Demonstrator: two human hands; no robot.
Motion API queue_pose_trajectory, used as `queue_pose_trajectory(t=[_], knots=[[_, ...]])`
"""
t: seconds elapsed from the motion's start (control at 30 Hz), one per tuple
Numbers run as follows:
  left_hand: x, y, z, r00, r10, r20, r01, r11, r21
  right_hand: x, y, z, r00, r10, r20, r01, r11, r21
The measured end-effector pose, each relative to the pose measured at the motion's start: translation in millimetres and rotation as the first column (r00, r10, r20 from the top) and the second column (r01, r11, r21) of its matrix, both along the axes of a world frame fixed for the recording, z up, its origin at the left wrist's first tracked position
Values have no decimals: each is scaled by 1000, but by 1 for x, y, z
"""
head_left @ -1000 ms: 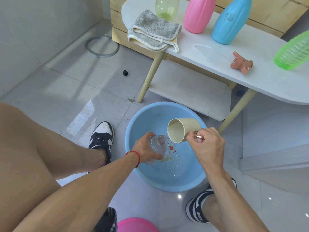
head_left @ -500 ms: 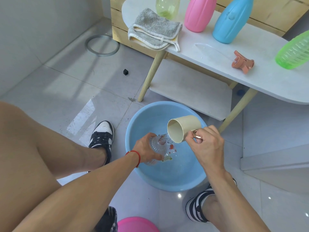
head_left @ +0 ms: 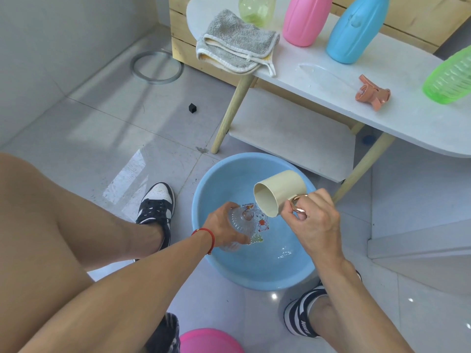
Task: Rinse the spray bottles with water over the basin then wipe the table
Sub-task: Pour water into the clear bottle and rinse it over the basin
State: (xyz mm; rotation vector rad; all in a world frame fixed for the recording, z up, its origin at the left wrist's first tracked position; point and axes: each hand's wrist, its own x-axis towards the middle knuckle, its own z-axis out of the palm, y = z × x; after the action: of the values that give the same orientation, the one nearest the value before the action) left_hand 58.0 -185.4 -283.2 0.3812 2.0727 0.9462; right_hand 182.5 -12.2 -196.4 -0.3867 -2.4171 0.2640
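We grip a clear bottle (head_left: 240,226) in our left hand (head_left: 223,229), fingers curled round its ribbed body, neck up, over the blue basin (head_left: 257,276). Our right hand (head_left: 314,222) pinches the shiny ring handle of a cream cup (head_left: 276,192), tipped on its side with its mouth just above the bottle's neck. Whether water is running from the cup we cannot tell. A little water lies in the basin. On the white table (head_left: 331,90) stand a pink bottle (head_left: 304,19) and a blue bottle (head_left: 355,29), tops cut off by the frame; a yellowish bottle (head_left: 256,8) and a green bottle (head_left: 449,77) show only partly. A grey cloth (head_left: 237,42) hangs over the table's edge, and an orange spray head (head_left: 373,94) lies near the green bottle.
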Motion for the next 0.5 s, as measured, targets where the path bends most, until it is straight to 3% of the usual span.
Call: queue_pose_trajectory(t=[0.5], knots=[[1, 0, 2, 1000, -18, 5, 18, 1000, -5, -2, 1, -1, 981, 192, -11, -185, 960, 210]])
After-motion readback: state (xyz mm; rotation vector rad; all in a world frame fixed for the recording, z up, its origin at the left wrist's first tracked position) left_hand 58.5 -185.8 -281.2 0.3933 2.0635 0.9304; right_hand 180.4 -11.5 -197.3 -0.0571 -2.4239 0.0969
